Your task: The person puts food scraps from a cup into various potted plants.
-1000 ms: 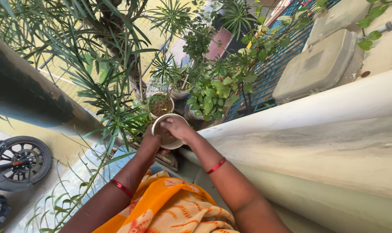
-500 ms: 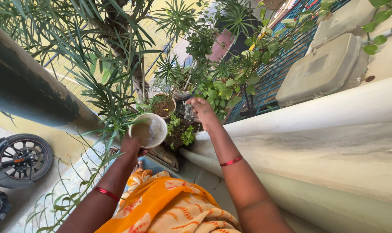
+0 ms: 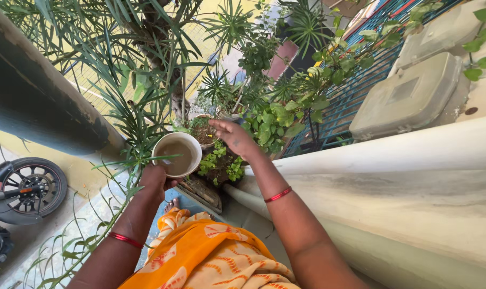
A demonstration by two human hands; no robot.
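Note:
My left hand [image 3: 154, 180] grips a round metal bowl [image 3: 177, 154] from below; the bowl holds cloudy brownish water. My right hand [image 3: 231, 136] hovers just right of the bowl, palm down with fingers spread and nothing in it. It hangs over a small leafy plant in a pot [image 3: 219, 165]. Behind that hand stands a soil-filled pot [image 3: 202, 130]. Red bangles circle both wrists.
Potted plants with broad leaves [image 3: 272, 122] and a spiky-leaved tree [image 3: 156, 37] crowd the back. A pale concrete ledge [image 3: 403, 182] runs along the right. A teal railing [image 3: 355, 80] stands behind. A motorbike wheel [image 3: 32, 188] sits at left, below a dark wall [image 3: 34, 101].
My right hand came out of the bowl, reached out over the plants with water falling from it, then drew back a little with fingers spread. My left hand shifted the bowl leftward.

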